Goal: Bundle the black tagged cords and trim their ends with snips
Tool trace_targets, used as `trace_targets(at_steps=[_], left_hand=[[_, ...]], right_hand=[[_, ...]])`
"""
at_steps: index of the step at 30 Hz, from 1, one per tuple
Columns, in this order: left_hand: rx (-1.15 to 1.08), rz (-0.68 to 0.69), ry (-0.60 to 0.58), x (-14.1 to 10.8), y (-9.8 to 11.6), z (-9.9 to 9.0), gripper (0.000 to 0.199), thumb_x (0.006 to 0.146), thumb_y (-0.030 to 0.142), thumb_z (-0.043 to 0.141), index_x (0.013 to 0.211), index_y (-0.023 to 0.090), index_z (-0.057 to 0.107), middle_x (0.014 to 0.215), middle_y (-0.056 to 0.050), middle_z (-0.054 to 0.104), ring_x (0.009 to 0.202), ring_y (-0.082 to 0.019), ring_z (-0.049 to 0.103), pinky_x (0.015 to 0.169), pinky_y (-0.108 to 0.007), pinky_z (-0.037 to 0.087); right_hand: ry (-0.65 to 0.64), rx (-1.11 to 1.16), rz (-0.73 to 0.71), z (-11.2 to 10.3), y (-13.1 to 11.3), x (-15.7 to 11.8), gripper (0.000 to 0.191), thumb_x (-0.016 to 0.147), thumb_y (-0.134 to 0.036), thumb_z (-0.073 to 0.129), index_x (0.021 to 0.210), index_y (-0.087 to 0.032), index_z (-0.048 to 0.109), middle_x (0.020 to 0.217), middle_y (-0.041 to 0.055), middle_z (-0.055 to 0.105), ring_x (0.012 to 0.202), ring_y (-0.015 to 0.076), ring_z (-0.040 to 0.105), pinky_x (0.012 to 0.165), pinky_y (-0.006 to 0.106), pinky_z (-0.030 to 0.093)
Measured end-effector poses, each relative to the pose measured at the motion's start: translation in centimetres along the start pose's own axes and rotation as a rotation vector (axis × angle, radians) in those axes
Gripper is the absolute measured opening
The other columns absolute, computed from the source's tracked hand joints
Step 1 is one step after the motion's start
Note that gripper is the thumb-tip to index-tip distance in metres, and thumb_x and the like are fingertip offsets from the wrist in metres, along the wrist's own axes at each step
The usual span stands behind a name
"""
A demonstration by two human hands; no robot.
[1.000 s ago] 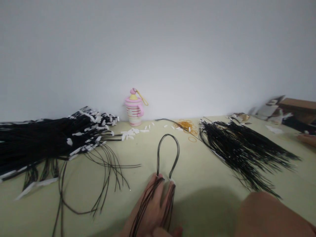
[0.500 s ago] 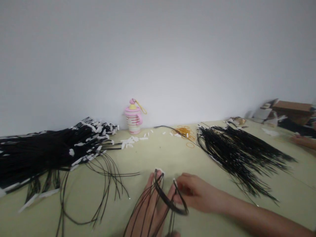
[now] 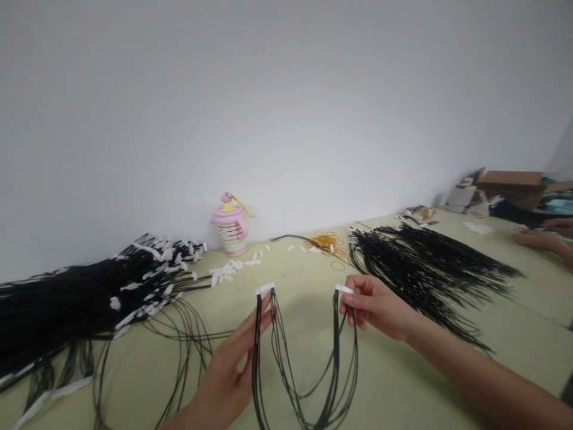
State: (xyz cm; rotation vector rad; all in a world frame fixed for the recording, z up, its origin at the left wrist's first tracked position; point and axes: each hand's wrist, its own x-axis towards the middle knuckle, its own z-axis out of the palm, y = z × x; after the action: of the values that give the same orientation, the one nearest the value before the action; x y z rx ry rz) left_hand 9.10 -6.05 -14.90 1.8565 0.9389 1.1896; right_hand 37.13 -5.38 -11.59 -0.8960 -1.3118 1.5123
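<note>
My left hand and my right hand hold up a bundle of thin black cords between them. The cords sag in a U towards the table. My left fingertips pinch one end, capped by a white tab. My right finger and thumb pinch the other end at a second white tab. To my left, a large heap of black cords with white tabs spreads across the table, with loose loops near my left hand. To my right, a second black cord pile lies beside my right hand.
A pink-and-white cup-shaped container stands against the wall. Small white tabs and orange rubber bands lie near it on the pale green table. A co-worker's hands and a cardboard box are far right.
My right hand has come in from the right and taken one cord end. My hands have drawn apart and lifted the bundle into a hanging U. The view has tilted.
</note>
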Motion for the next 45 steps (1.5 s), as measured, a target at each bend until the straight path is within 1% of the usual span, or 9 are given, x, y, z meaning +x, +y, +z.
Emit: trace_targets(at_steps=[6, 11, 14, 16, 19, 23, 28, 36, 45], left_hand=[[-0.533, -0.255, 0.029, 0.8, 2.9, 0.2, 0.023, 0.078, 0.042, 0.054, 0.084, 0.025, 0.067, 0.092, -0.005, 0.073, 0.093, -0.027, 0.068, 0.087, -0.044, 0.052], [-0.557, -0.399, 0.100, 1.3, 3.1, -0.2, 0.018, 0.077, 0.026, 0.070, 0.089, 0.016, 0.063, 0.089, -0.009, 0.073, 0.086, -0.019, 0.069, 0.081, -0.028, 0.054], [-0.549, -0.411, 0.074, 1.5, 3.4, -0.4, 0.021, 0.079, 0.025, 0.070, 0.094, 0.014, 0.061, 0.096, -0.010, 0.072, 0.094, -0.018, 0.067, 0.090, -0.027, 0.050], [-0.544, -0.392, 0.049, 1.5, 3.9, -0.5, 0.020, 0.081, 0.027, 0.067, 0.096, 0.016, 0.060, 0.099, -0.009, 0.071, 0.097, -0.018, 0.066, 0.093, -0.029, 0.048], [-0.515, -0.373, -0.003, 1.3, 4.8, -0.4, 0.017, 0.083, 0.028, 0.066, 0.094, 0.017, 0.060, 0.100, -0.007, 0.070, 0.097, -0.018, 0.065, 0.093, -0.030, 0.049], [-0.441, -0.337, -0.037, 1.2, 4.8, -0.2, 0.015, 0.082, 0.028, 0.065, 0.092, 0.018, 0.061, 0.100, -0.006, 0.070, 0.099, -0.019, 0.064, 0.092, -0.029, 0.048], [-0.294, -0.342, -0.007, 1.4, 3.6, -0.2, 0.015, 0.083, 0.029, 0.063, 0.093, 0.019, 0.060, 0.098, -0.006, 0.070, 0.095, -0.019, 0.066, 0.075, -0.023, 0.052], [-0.155, -0.297, 0.039, 2.0, 2.2, 0.0, 0.020, 0.083, 0.035, 0.062, 0.095, 0.019, 0.061, 0.099, -0.005, 0.069, 0.095, -0.018, 0.063, 0.078, -0.024, 0.049], [-0.088, -0.354, 0.002, 2.0, 2.1, -0.3, 0.024, 0.076, 0.040, 0.065, 0.074, 0.016, 0.065, 0.061, 0.001, 0.061, 0.057, -0.012, 0.055, 0.054, -0.020, 0.044]], right_hand=[[-0.002, -0.003, 0.088, 0.7, 1.2, 0.1, 0.037, 0.067, -0.038, 0.076, 0.069, -0.013, 0.048, 0.065, 0.0028, 0.067, 0.050, 0.0087, 0.062, 0.042, 0.014, 0.042], [-0.101, -0.004, 0.169, 0.4, 2.5, 0.3, 0.037, 0.069, -0.038, 0.074, 0.069, -0.013, 0.048, 0.066, 0.0014, 0.067, 0.054, 0.0101, 0.065, 0.047, 0.017, 0.047], [-0.351, -0.020, 0.260, -1.2, 1.9, 0.4, 0.042, 0.053, -0.040, 0.084, 0.067, -0.010, 0.057, 0.077, 0.0113, 0.071, 0.069, 0.0186, 0.069, 0.060, 0.026, 0.052], [-0.662, -0.008, 0.372, -2.0, 1.3, 0.5, 0.054, 0.037, -0.045, 0.088, 0.068, -0.007, 0.066, 0.089, 0.0201, 0.070, 0.090, 0.0288, 0.067, 0.075, 0.037, 0.052], [-1.025, 0.070, 0.520, -1.2, 1.4, 1.1, 0.057, 0.047, -0.051, 0.083, 0.079, -0.005, 0.072, 0.095, 0.0216, 0.069, 0.095, 0.0284, 0.066, 0.088, 0.040, 0.048], [-0.722, 0.217, 0.386, 3.5, 4.2, 3.1, 0.043, 0.072, -0.043, 0.070, 0.092, -0.005, 0.069, 0.085, 0.0128, 0.070, 0.061, 0.0143, 0.067, 0.053, 0.022, 0.048], [-0.629, 0.317, 0.325, 8.4, 6.9, 5.3, 0.042, 0.068, -0.041, 0.075, 0.092, -0.008, 0.065, 0.080, 0.0070, 0.068, 0.063, 0.0124, 0.066, 0.060, 0.023, 0.049], [-0.455, 0.475, 0.272, 8.5, 7.1, 5.0, 0.032, 0.069, -0.035, 0.077, 0.084, -0.011, 0.062, 0.070, 0.0000, 0.065, 0.059, 0.0066, 0.059, 0.061, 0.022, 0.042], [-0.417, 0.564, 0.319, 8.1, 6.5, 5.1, 0.027, 0.067, -0.025, 0.077, 0.084, -0.008, 0.065, 0.068, 0.0010, 0.066, 0.058, 0.0077, 0.059, 0.065, 0.025, 0.042]])
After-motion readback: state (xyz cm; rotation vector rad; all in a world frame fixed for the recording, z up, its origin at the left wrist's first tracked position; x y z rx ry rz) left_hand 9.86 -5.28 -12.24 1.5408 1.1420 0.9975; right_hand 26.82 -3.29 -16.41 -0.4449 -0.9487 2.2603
